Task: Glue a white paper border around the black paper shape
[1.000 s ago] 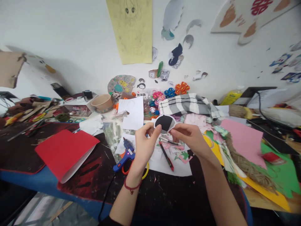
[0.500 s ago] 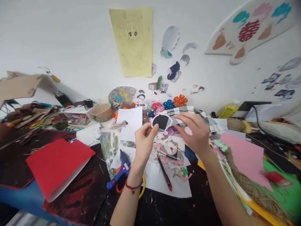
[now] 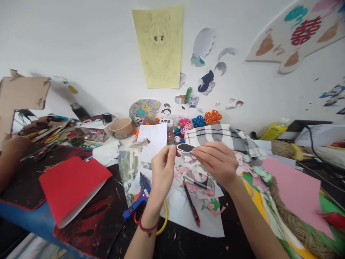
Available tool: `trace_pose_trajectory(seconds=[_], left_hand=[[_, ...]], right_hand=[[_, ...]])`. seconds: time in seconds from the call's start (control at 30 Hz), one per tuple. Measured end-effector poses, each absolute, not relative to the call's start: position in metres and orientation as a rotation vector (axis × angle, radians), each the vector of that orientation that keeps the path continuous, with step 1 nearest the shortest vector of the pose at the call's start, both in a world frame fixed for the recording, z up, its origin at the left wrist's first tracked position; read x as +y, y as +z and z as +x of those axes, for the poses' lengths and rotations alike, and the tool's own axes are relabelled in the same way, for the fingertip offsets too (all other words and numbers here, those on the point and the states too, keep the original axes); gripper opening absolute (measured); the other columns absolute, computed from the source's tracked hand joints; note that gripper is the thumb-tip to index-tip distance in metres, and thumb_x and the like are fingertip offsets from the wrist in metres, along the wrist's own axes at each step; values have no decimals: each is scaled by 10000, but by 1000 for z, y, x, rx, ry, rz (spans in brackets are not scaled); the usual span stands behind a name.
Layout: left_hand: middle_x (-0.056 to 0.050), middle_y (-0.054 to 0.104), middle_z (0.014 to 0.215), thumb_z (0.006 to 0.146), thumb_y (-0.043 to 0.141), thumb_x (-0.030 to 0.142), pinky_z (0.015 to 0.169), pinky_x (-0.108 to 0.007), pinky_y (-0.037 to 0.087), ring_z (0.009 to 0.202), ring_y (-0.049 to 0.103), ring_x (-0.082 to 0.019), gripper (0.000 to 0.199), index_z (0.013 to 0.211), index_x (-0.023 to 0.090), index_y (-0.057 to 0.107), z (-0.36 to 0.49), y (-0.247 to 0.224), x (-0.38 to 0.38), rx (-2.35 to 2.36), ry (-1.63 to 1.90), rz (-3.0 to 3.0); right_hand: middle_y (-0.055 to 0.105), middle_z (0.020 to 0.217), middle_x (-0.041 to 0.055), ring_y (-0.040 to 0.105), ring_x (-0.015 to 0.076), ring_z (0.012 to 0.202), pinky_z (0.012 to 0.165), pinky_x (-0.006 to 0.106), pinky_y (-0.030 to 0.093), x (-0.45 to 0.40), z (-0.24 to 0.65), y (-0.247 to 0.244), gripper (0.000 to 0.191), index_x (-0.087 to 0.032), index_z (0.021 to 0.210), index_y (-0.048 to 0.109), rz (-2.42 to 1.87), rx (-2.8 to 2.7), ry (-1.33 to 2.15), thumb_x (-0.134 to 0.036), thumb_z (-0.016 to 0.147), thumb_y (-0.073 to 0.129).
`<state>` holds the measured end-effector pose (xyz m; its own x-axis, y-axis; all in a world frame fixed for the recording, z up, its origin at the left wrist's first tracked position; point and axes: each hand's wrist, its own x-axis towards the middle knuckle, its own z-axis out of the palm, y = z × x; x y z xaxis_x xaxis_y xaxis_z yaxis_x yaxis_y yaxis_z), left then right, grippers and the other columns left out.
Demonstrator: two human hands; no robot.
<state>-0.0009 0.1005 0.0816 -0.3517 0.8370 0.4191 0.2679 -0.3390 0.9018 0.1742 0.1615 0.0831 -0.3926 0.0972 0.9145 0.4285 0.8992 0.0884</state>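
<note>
Between my two hands is a small black paper cutout with a white border (image 3: 185, 148), tilted so it looks narrow. My left hand (image 3: 163, 169) pinches its left edge with thumb and fingers. At its right edge, my right hand (image 3: 217, 162) grips it with the fingers pressed together. Below lie pink, white and green paper scraps (image 3: 199, 180) on white sheets. A black and red pen (image 3: 192, 204) rests on the paper. Beside my left wrist is a blue glue gun (image 3: 138, 198), with yellow-handled scissors (image 3: 164, 219) partly hidden under my forearm.
A folded red card (image 3: 74, 189) lies to the left. Another person's hand (image 3: 14, 149) holds cardboard (image 3: 24, 90) at far left. Pink paper (image 3: 293, 187) and twine (image 3: 288, 219) lie to the right. Behind are checked cloth (image 3: 212, 133), tape roll (image 3: 121, 127) and crocheted flowers (image 3: 198, 121).
The black cutout has tipped from facing me to nearly edge-on. My right hand has closed onto its right edge. Another person's hand and raised cardboard have appeared at far left.
</note>
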Motion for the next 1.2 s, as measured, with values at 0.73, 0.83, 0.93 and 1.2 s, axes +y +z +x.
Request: trace_pose_trajectory(seconds=[0.73,0.83,0.93,1.2], left_hand=[[-49,731,876,849,695,74,717,-323,484,810,610,-184,189,1017,161,684,-22,82,59,1502,1846,2793],[-62,727,888,887,620,54,704,-330,468,799,578,-184,156,973,153,706,-23,82,56,1477,1844,2884],[-55,725,879,888,600,31,720,-331,464,794,568,-175,185,946,161,717,-24,81,52,1481,1816,2899],[-34,740,829,880,692,144,716,-330,468,778,591,-172,65,937,174,699,-29,88,49,1418,1786,2839]], right_hand=[[785,916,82,678,220,875,737,358,560,130,168,89,179,-83,1004,752,-205,-2026,-514,-42,838,697],[783,927,87,675,214,896,754,356,559,127,168,89,175,-78,1013,754,-193,-2039,-498,-43,867,664],[779,942,80,673,210,910,763,353,559,126,168,87,186,-85,1022,756,-196,-2015,-476,-46,862,672],[775,996,58,656,188,938,795,343,559,119,175,90,210,-122,1053,759,-212,-2053,-519,-48,893,644]])
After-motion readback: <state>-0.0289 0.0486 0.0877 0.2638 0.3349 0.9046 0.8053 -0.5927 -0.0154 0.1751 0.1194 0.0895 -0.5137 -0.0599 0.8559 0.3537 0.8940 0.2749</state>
